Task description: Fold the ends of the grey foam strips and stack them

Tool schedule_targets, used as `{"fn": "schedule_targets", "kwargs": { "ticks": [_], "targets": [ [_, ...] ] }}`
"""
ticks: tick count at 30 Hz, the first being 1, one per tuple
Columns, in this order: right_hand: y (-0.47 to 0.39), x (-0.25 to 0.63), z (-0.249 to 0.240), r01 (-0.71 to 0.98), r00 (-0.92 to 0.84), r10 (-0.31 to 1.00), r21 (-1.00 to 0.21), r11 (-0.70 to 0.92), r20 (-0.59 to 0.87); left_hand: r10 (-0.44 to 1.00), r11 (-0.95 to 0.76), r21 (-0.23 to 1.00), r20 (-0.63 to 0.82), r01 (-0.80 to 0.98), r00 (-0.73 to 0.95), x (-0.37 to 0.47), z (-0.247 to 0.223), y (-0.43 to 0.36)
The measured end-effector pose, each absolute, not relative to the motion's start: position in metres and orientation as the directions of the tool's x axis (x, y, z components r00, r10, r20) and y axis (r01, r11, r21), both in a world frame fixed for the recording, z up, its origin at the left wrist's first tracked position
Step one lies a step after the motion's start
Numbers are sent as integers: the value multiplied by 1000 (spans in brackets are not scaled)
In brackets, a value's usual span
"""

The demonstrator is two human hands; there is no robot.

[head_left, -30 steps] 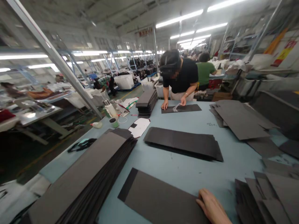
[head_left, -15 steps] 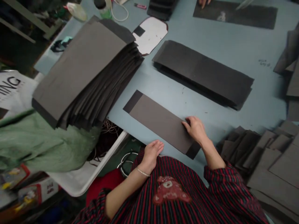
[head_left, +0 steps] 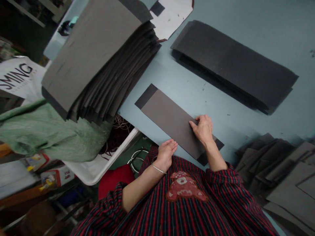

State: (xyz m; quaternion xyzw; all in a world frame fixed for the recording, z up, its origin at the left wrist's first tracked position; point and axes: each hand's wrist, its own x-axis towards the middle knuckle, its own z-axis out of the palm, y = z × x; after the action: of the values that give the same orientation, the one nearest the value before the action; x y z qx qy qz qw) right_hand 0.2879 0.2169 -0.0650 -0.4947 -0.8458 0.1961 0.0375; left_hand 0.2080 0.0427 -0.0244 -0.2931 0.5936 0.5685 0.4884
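Note:
A long grey panel point(head_left: 172, 114) with black end strips lies slantwise on the blue table in front of me. My right hand point(head_left: 203, 129) rests on its right half, thumb apart from the fingers, which bend near the far long edge. At the near long edge is my left hand point(head_left: 167, 151), its fingers stretched out side by side with the tips touching or almost touching the panel; its thumb is hidden. Beyond the panel lies a stack of dark strips point(head_left: 233, 62). To the left, a tall fanned pile of larger grey panels point(head_left: 95, 49) overhangs the table edge.
A white template-like sheet point(head_left: 169, 18) lies at the back. More grey pieces point(head_left: 265, 160) are heaped at the right. Below the table's left edge are a white tray point(head_left: 95, 173), a green cloth point(head_left: 61, 131) and a red seat point(head_left: 115, 180).
My view has shifted nearer, and the far end of the table has left the picture. My left hand has come to the panel's near edge. My right hand stays on the panel.

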Motion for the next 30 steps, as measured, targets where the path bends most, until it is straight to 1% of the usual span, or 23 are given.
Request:
{"fn": "schedule_targets", "kwargs": {
  "ticks": [6,8,10,14,16,18,21,27,30],
  "targets": [
    [217,284,-54,841,-515,837,-301,450,-186,214,158,380,-914,-912,-344,202,-22,37],
    [222,281,-53,838,-522,830,-298,457,-195,216,140,397,-906,-907,-363,193,-21,34],
    [227,271,-53,817,-540,824,-340,465,-173,214,119,442,-886,-889,-412,180,-21,32],
    [238,235,-54,735,-606,787,-459,499,-116,173,102,588,-805,-803,-567,150,-27,37],
    [240,215,-53,717,-623,774,-478,507,-113,144,108,644,-764,-757,-629,138,-31,42],
    [239,198,-52,723,-623,771,-476,501,-134,131,116,669,-743,-734,-656,129,-34,46],
    [236,185,-53,754,-603,777,-448,481,-180,130,122,667,-744,-735,-655,122,-35,48],
    [232,180,-53,808,-554,806,-368,461,-208,142,109,645,-763,-756,-630,116,-31,45],
    [236,175,-46,826,-545,791,-340,449,-278,159,125,634,-772,-763,-615,105,-30,40]
  ]
}}
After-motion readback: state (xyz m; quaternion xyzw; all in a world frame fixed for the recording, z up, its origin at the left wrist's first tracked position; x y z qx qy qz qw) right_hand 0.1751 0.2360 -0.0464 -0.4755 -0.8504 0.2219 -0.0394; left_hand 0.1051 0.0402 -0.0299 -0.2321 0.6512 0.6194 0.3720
